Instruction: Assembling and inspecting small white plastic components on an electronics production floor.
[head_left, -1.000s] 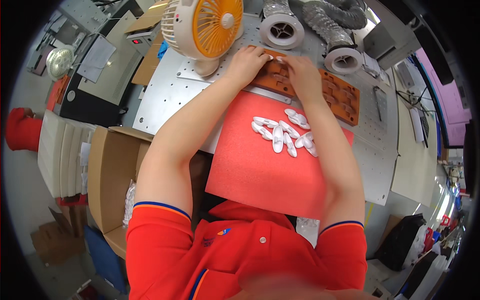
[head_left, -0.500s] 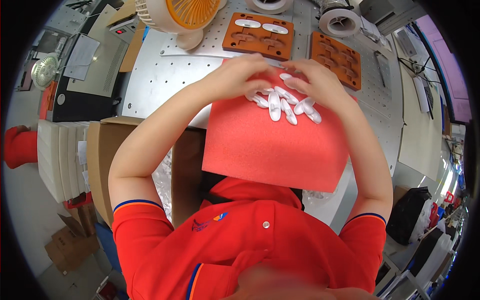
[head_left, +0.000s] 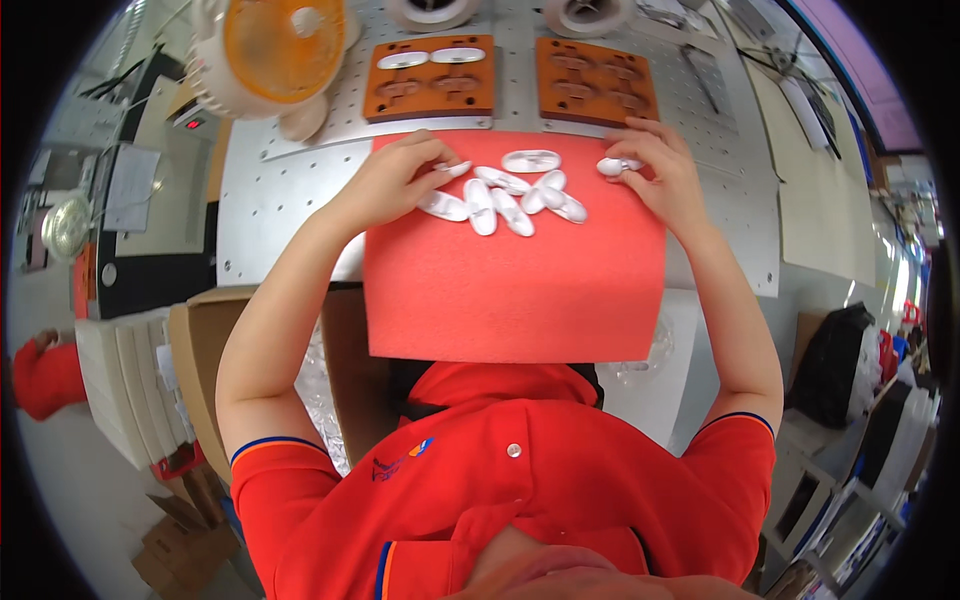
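Several small white oval plastic pieces lie in a loose cluster on a red foam sheet. At the cluster's left side, my left hand is closed, pinching one white oval piece between thumb and fingers. Farther right, my right hand pinches another white piece over the sheet's right part; whether it is one piece or two I cannot tell. A single oval piece lies apart at the far side of the cluster.
Beyond the sheet stand two orange-brown fixture blocks, the left block with two white ovals in its far slots, the right block without ovals. An orange and white fan stands far left. A cardboard box is beside my left arm.
My hands have moved apart, left hand leftward and right hand rightward, each now with a white piece. The pieces between them are more spread out. The whole view has shifted.
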